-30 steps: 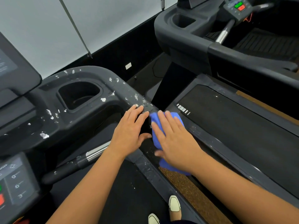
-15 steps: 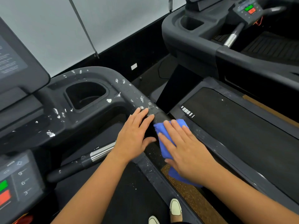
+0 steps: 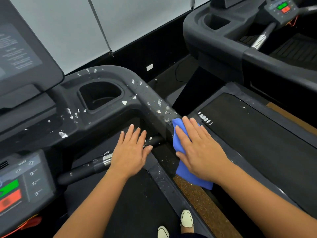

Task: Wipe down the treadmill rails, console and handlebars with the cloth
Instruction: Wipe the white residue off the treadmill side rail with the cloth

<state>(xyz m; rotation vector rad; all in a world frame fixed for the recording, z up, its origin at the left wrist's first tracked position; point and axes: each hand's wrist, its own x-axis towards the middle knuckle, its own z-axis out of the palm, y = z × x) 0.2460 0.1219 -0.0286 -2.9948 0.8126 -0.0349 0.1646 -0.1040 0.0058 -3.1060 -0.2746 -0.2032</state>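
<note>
The right hand (image 3: 200,152) lies flat, fingers spread, on a blue cloth (image 3: 187,170), pressing it against the end of the treadmill's dark side rail (image 3: 154,103), where the rail drops toward the deck. The cloth's upper corner pokes out beyond the fingertips and its lower edge hangs below the palm, over a strip of brown speckled floor (image 3: 202,201) between two machines. The left hand (image 3: 132,153) is open and holds nothing, fingers extended and slightly apart, hovering just beside the rail's end and above a black handlebar (image 3: 85,170) with a chrome collar; whether it touches the bar cannot be told. White flecks are scattered along the rail and around the cup holder (image 3: 101,95) recessed in the console housing. At the far left, a tilted display screen (image 3: 20,54) stands above a control panel (image 3: 25,182) with a green button, a red button and the numbers 9, 6 and 3. The black running belt (image 3: 133,208) lies under the forearms, and two white shoes (image 3: 187,219) show at the bottom edge. To the right stands a neighbouring treadmill (image 3: 257,134) with its own belt, cup holder and panel.
</note>
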